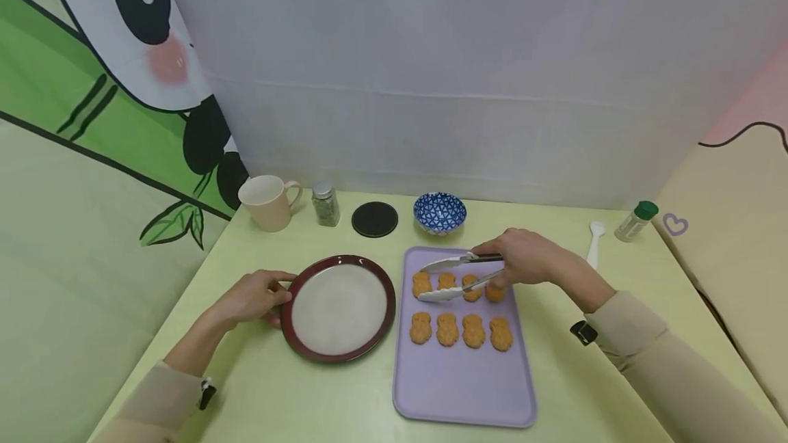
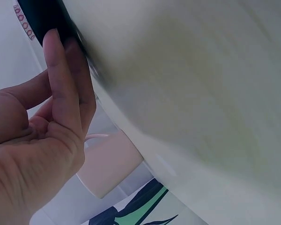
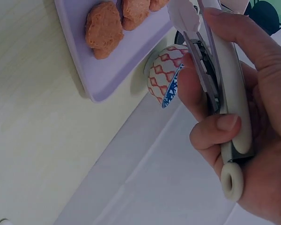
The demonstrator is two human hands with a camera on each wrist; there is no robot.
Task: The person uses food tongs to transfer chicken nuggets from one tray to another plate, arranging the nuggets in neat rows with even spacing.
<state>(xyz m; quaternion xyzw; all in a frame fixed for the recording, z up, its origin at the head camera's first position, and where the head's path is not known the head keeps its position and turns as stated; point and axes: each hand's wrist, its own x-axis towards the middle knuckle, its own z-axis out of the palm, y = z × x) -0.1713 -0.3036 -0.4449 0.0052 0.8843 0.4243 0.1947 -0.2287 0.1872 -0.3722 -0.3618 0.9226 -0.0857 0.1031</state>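
Observation:
My left hand (image 1: 249, 298) grips the left edge of a round plate (image 1: 388, 299) with a dark red rim and pale centre, thumb over the rim. In the left wrist view its fingers lie against the plate's dark side (image 2: 49, 18). My right hand (image 1: 526, 258) holds metal tongs (image 1: 452, 264) with pale grips, thumb along one arm in the right wrist view. The tongs' arms are spread over the back row of brown nuggets (image 1: 421, 284), their tips pointing left with nothing between them lifted. A second row of nuggets (image 1: 473, 331) lies nearer on the lilac tray (image 1: 462, 392).
Along the back stand a pink mug (image 1: 266, 207), a herb jar (image 1: 326, 207), a black coaster (image 1: 375, 219) and a blue patterned bowl (image 1: 440, 213). A white spoon (image 1: 594, 241) and a green-capped shaker (image 1: 637, 221) are at the right. A white curtain (image 1: 431, 87) hangs behind.

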